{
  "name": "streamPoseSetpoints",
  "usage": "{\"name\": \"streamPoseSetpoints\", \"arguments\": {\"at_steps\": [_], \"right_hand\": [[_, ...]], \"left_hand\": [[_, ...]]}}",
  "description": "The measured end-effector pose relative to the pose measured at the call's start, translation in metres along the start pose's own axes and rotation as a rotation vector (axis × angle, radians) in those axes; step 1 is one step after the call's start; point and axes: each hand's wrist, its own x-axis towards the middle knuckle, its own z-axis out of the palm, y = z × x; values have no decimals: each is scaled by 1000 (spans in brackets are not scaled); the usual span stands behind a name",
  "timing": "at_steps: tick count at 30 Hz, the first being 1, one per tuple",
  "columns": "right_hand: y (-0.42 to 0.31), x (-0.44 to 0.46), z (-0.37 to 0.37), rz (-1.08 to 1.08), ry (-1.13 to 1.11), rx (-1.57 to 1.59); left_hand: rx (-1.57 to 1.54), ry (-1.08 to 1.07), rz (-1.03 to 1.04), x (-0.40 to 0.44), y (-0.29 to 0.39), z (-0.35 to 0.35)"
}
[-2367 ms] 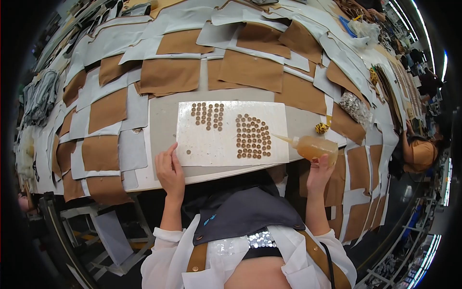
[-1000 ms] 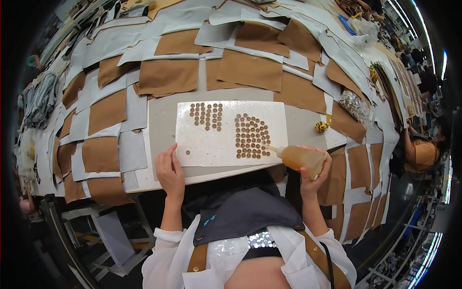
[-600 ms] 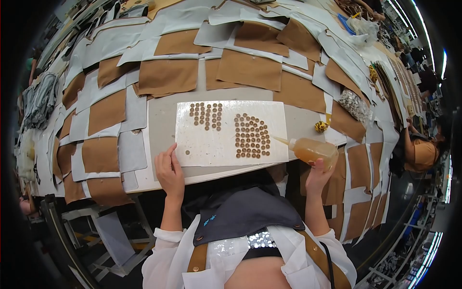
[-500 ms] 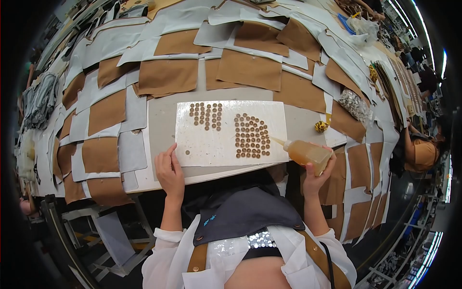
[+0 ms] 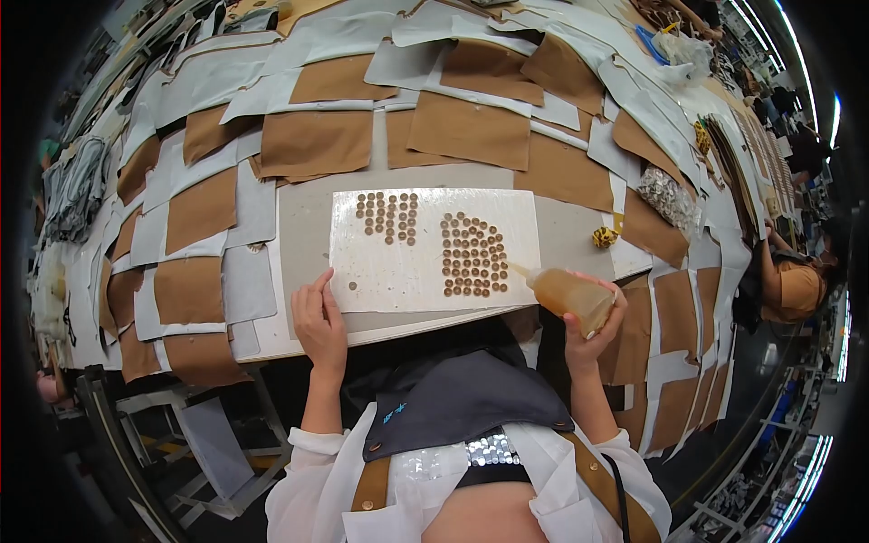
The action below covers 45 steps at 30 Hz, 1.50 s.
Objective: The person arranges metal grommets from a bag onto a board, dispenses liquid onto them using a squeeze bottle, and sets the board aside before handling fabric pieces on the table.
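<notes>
My right hand (image 5: 597, 317) is wrapped round a translucent bottle (image 5: 572, 299) of amber liquid. The bottle's thin nozzle points left, its tip close to the right edge of a block of small round brown pieces (image 5: 472, 256). A second, smaller group of these pieces (image 5: 387, 217) lies at the upper left of the white board (image 5: 407, 281), and a single piece (image 5: 353, 286) sits near its left edge. My left hand (image 5: 319, 312) rests at the board's lower left edge, fingers extended, holding nothing.
Brown and pale grey sheets (image 5: 317, 143) overlap across the table beyond and beside the board. To the right are a yellow-and-black spotted object (image 5: 605, 237) and a clear bag of small pieces (image 5: 668, 199). Another person (image 5: 786, 290) is at the far right.
The bottle in my right hand has moved in over the board's pieces, back out and tilted several times. Its nozzle is now slightly lower and further left than 0.6 s ago. My left hand stays put.
</notes>
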Motion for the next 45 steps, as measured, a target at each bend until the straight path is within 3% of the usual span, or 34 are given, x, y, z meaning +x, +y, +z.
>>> {"name": "streamPoseSetpoints", "arguments": {"at_steps": [20,23,26,29,32,35,38,45], "right_hand": [[-4,-2,3,-67,-2,-86],[-1,-7,-5,130,61,61],[6,-9,-11,522,248,575],[3,8,-19,766,197,1255],[0,7,-15,792,396,1114],[10,-10,-10,507,287,464],[-4,-9,-3,197,104,86],[-9,-9,5,129,39,94]], "left_hand": [[-13,-1,-3,0,1,-1],[-24,-3,-10,0,1,0],[-18,-6,-15,0,1,-1],[-12,-2,-4,0,0,1],[-12,-1,-10,-1,0,0],[-12,2,-9,0,0,0],[-15,-2,-8,0,0,0],[-16,4,2,0,0,1]]}}
